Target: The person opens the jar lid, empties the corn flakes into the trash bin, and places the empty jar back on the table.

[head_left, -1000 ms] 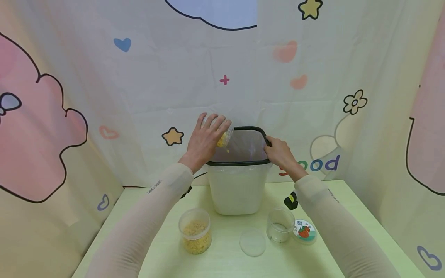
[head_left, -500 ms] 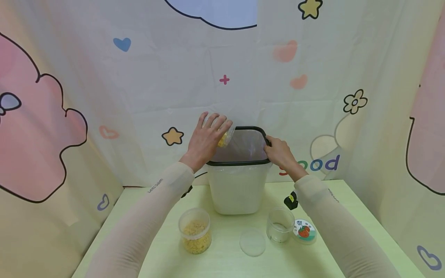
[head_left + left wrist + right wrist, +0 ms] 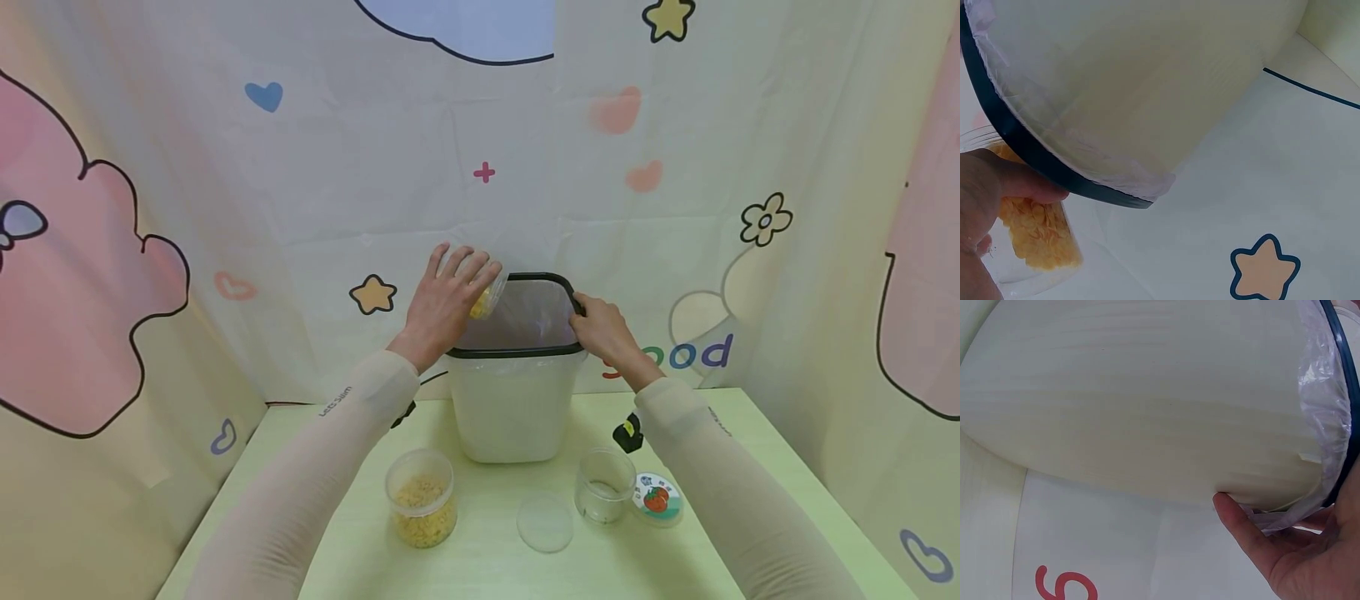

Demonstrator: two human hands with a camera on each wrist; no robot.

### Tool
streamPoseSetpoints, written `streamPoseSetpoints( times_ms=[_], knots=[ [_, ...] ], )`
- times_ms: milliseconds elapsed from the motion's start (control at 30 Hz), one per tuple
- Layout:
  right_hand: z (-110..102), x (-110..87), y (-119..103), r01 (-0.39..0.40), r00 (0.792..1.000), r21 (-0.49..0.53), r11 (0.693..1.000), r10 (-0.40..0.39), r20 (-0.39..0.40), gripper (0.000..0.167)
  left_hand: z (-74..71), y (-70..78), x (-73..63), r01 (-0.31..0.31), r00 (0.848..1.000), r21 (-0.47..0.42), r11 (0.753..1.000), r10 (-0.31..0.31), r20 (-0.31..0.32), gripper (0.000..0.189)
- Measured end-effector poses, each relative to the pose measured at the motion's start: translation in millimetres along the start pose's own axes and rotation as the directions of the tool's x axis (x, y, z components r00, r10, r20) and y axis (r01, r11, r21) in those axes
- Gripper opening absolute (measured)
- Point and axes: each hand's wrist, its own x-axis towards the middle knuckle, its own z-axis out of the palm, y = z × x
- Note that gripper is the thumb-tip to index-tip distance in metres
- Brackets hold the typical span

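My left hand (image 3: 442, 304) grips a clear plastic jar (image 3: 1041, 240) of yellow flakes and holds it tilted over the left side of the bin's mouth. In the left wrist view the flakes (image 3: 1038, 231) lie against the jar's wall, with the thumb across it. The white trash bin (image 3: 513, 408) stands upright on the table, with a black rim (image 3: 517, 353) and a thin plastic liner (image 3: 1322, 394) folded over its edge. At the right side of that rim my right hand (image 3: 603, 329) holds on, its fingers around the edge and liner.
Nearer me, a clear jar of yellow crumbs (image 3: 423, 508) stands on the table (image 3: 480, 575) at left. A translucent lid (image 3: 545, 523), a clear jar (image 3: 604, 492) and a tomato-printed lid (image 3: 657, 500) sit to its right. A patterned curtain (image 3: 517, 125) hangs close behind the bin.
A flake seen falling from the tilted jar one second ago is gone from view now. The left hand has shifted very slightly to the right; the right hand stays on the rim.
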Motion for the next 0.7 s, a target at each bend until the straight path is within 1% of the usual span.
streamPoseSetpoints(
  times_ms=[267, 567, 700],
  knots=[
    [-0.2, -1.0, 0.5, 0.016, 1.000, -0.001, 1.000, -0.016, -0.008, 0.057, -0.5, -0.5, 0.6, -0.008, 1.000, 0.039, 0.999, 0.008, 0.012, 0.074],
    [-0.9, -1.8, -0.6, 0.014, 1.000, 0.003, 1.000, -0.014, -0.006, 0.057, -2.2, -1.1, 0.0, -0.014, 1.000, 0.046, 0.999, 0.013, 0.010, 0.074],
    [-0.6, -1.5, -0.4, 0.012, 1.000, 0.002, 1.000, -0.011, -0.008, 0.057, -2.4, -1.2, 0.4, -0.015, 1.000, 0.050, 0.999, 0.014, 0.015, 0.077]
  ],
)
